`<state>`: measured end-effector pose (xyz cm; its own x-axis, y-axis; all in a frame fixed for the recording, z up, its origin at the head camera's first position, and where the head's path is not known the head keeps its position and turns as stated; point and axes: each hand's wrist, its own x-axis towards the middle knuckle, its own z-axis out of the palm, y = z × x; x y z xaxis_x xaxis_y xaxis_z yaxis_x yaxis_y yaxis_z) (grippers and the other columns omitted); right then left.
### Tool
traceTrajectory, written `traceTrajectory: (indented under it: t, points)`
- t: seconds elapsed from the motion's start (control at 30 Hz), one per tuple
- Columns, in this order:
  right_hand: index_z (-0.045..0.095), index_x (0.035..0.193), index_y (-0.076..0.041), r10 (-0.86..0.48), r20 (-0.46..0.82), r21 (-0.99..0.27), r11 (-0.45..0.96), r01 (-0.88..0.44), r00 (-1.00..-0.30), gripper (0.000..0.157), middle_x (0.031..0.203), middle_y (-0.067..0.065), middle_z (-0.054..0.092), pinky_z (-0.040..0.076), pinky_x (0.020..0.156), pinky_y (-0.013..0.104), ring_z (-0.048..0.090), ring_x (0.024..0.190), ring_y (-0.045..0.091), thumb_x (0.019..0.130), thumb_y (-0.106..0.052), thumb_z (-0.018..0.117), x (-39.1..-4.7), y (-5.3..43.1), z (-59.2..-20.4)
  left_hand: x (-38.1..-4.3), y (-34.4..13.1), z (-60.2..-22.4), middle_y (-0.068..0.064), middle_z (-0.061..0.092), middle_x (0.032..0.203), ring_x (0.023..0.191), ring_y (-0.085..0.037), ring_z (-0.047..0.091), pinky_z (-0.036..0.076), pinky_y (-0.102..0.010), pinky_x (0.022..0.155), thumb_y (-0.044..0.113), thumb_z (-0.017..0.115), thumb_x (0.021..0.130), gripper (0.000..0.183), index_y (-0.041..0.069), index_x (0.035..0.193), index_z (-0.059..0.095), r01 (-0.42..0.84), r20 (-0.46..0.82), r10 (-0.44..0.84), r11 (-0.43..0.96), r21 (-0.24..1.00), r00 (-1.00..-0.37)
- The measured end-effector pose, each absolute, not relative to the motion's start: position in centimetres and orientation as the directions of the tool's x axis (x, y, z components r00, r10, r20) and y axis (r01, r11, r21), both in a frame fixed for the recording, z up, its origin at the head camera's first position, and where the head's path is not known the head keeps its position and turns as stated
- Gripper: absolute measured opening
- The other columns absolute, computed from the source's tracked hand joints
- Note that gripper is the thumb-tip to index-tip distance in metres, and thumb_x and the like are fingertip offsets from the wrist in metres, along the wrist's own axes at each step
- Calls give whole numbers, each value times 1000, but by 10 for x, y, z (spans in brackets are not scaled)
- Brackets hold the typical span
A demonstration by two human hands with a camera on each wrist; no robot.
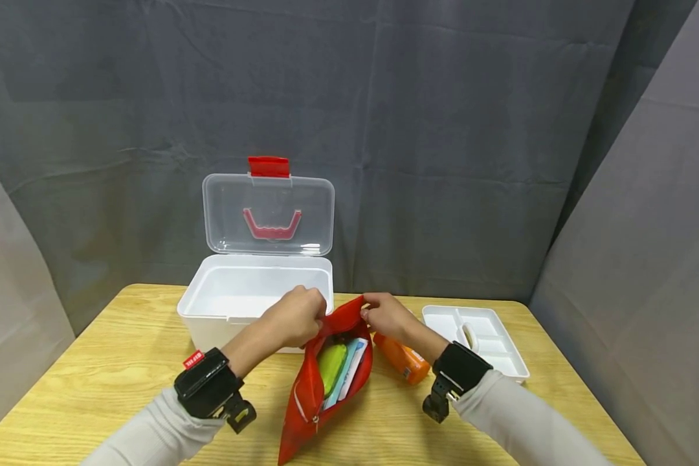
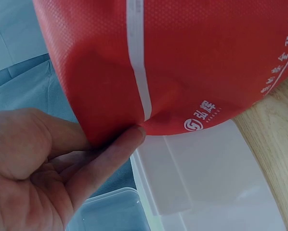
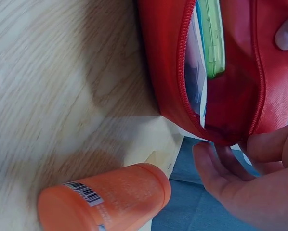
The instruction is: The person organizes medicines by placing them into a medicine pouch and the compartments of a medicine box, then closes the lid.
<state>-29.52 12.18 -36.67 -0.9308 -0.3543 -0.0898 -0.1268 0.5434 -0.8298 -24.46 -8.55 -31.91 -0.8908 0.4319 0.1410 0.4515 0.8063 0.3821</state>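
A red zippered pouch [image 1: 296,424] is held up over the table, its mouth spread wide. My left hand [image 1: 296,316] pinches one side of its rim; in the left wrist view, thumb and fingers [image 2: 116,153] squeeze the red fabric near a pale stripe. At the far end of the zipper, my right hand [image 1: 389,318] grips the pouch's corner between thumb and fingers. Inside sit a green plastic case [image 3: 213,41] and flat blue and white packets [image 1: 349,372]. An orange bottle [image 1: 404,360] lies on its side just below my right hand.
Behind my left hand stands a white box [image 1: 206,330], its clear lid [image 1: 268,194] with a red handle raised. A white compartment tray [image 1: 503,359] rests at the right of the wooden table [image 1: 122,375]. Grey cloth [image 1: 443,129] hangs behind.
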Motion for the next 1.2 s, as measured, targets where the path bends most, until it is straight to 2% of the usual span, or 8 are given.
traceTrajectory:
  t: [0.2,0.33,0.43,0.53,0.7,0.87,1.03,1.2]
  points:
    - [70,112,2,-313,-73,-801,584,-132,-947,26,102,17,72,53,75,33,65,86,27,93,0,51,-293,125,-372,-244,-86,-318,6,45,46,48,-14,45,34,-23,44,-9,61,80,30,9,56,62,469,160,442,801,373,-883]
    - [71,97,1,-305,-44,-780,606,-158,-951,16,92,13,71,54,68,31,63,76,22,92,-2,56,-288,126,-374,-245,-89,-318,8,33,49,53,-14,36,27,-24,47,-9,61,77,32,10,52,56,475,178,441,808,349,-880]
    - [67,85,-1,-302,-13,-759,623,-187,-953,13,82,8,68,54,65,29,62,70,19,94,-5,59,-283,127,-374,-245,-92,-318,8,32,49,54,-14,34,26,-25,47,-8,60,76,33,11,51,53,467,176,433,816,340,-884]
    - [63,76,-4,-289,18,-737,644,-208,-957,19,70,4,64,48,61,27,58,64,17,95,-7,62,-276,129,-373,-245,-94,-317,8,37,48,54,-15,38,28,-25,48,-8,61,78,32,11,53,56,460,170,427,822,337,-888]
    - [64,73,-6,-248,44,-734,649,-200,-968,22,61,3,62,44,54,26,57,57,15,95,-8,63,-262,134,-371,-245,-95,-316,4,48,52,57,-17,45,36,-27,51,-7,61,78,27,10,57,63,455,155,428,829,324,-890]
    - [62,72,-4,-193,36,-781,607,-148,-981,24,62,8,62,51,53,28,60,51,13,96,-9,63,-252,140,-374,-247,-97,-315,-1,64,64,65,-21,56,49,-32,60,-3,67,78,16,8,68,71,436,123,419,848,301,-900]
    - [62,73,-1,-130,33,-831,547,-99,-991,24,65,9,60,60,57,40,67,50,23,96,-6,63,-244,145,-379,-245,-104,-314,-3,68,71,70,-22,58,50,-34,64,6,74,82,7,8,75,75,404,43,411,862,307,-911]
    - [61,75,-1,-75,-5,-859,510,-34,-997,24,65,10,61,58,55,36,68,52,25,97,-8,62,-237,152,-383,-240,-117,-310,-2,67,75,73,-19,59,51,-34,68,17,79,85,11,7,85,75,338,-118,400,872,355,-909]
